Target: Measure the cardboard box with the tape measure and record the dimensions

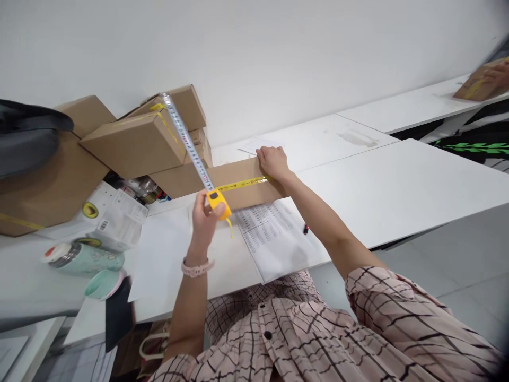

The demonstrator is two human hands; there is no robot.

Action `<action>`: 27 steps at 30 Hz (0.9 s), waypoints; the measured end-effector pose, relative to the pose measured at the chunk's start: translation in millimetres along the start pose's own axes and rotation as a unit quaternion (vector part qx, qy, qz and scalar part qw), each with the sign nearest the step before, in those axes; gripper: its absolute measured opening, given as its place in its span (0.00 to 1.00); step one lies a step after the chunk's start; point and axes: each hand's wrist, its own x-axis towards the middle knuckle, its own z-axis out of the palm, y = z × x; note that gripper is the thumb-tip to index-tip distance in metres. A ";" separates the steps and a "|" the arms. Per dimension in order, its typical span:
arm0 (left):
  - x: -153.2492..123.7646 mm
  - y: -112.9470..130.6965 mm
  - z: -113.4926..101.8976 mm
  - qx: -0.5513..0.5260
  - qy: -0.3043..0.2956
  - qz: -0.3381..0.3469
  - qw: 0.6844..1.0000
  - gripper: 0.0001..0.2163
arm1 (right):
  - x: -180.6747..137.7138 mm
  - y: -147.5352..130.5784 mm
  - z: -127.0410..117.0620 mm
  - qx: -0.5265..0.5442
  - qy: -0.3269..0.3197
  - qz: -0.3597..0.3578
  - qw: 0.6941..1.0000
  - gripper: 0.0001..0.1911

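My left hand (205, 215) is closed around a yellow tape measure (218, 204). Its metal blade (186, 142) is pulled out and slants up and away to the left, over the stacked boxes. Behind the case, a flat brown cardboard box (248, 196) with a strip of yellow printed tape lies on the white table. On the far right end of this box rests my right hand (273, 162), its fingers curled over the edge. Printed sheets (274, 239) lie on the table in front of the box.
Several cardboard boxes (135, 140) are stacked at the left against the wall. Nearer stand a mint green bottle (93, 258), a mint cup (101, 285) and a dark phone-like slab (119, 313). A small black-and-red object (306, 229) lies beside the sheets. At far right, another person's hand (499, 74) touches a box.
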 end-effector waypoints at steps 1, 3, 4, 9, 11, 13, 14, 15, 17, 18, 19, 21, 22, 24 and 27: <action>-10.6 -4.2 10.1 -0.012 -0.026 -0.008 1.000 0.25 | 2.4 -2.8 2.1 0.002 0.000 0.002 1.000 0.27; -32.9 -17.4 31.6 -0.050 -0.091 -0.048 0.993 0.24 | 6.0 -5.5 4.1 0.016 -0.004 0.009 1.000 0.31; -43.2 -25.5 42.0 -0.069 -0.116 -0.070 0.988 0.24 | 7.4 -5.7 4.2 0.027 -0.007 0.015 0.999 0.33; -73.6 -59.9 74.4 -0.119 -0.160 -0.144 0.969 0.24 | 13.0 -3.4 3.6 0.071 -0.007 0.031 0.997 0.40; -76.8 -66.1 77.4 -0.125 -0.162 -0.156 0.966 0.24 | 14.8 -3.7 4.6 0.074 -0.004 0.033 0.997 0.40; -77.8 -69.2 77.5 -0.128 -0.161 -0.161 0.965 0.24 | 16.9 -4.8 6.4 0.075 -0.003 0.041 0.996 0.39; -78.0 -70.1 77.2 -0.129 -0.162 -0.161 0.965 0.24 | 18.0 -5.4 7.5 0.077 -0.003 0.044 0.996 0.38; -78.2 -70.8 76.8 -0.130 -0.162 -0.161 0.965 0.24 | 19.2 -5.9 8.8 0.078 -0.002 0.047 0.996 0.37; -78.8 -72.0 76.4 -0.133 -0.164 -0.163 0.964 0.24 | 21.8 -6.3 11.6 0.078 0.003 0.050 0.996 0.35; -79.2 -72.7 76.6 -0.135 -0.164 -0.167 0.963 0.25 | 23.0 -6.1 13.1 0.075 0.006 0.050 0.996 0.33; -79.5 -73.6 76.9 -0.136 -0.164 -0.171 0.962 0.25 | 24.2 -5.6 14.6 0.071 0.008 0.050 0.996 0.32; -80.1 -75.9 78.1 -0.134 -0.162 -0.177 0.962 0.26 | 26.2 -4.0 17.5 0.064 0.012 0.049 0.997 0.30; -80.3 -77.5 78.8 -0.129 -0.162 -0.177 0.962 0.25 | 27.0 -3.2 18.6 0.063 0.013 0.049 0.997 0.30; -80.4 -80.8 80.0 -0.114 -0.163 -0.170 0.965 0.25 | 27.9 -1.8 20.2 0.066 0.017 0.047 0.997 0.30; -80.5 -84.8 80.6 -0.104 -0.167 -0.159 0.967 0.24 | 27.9 -1.5 20.2 0.070 0.018 0.047 0.996 0.30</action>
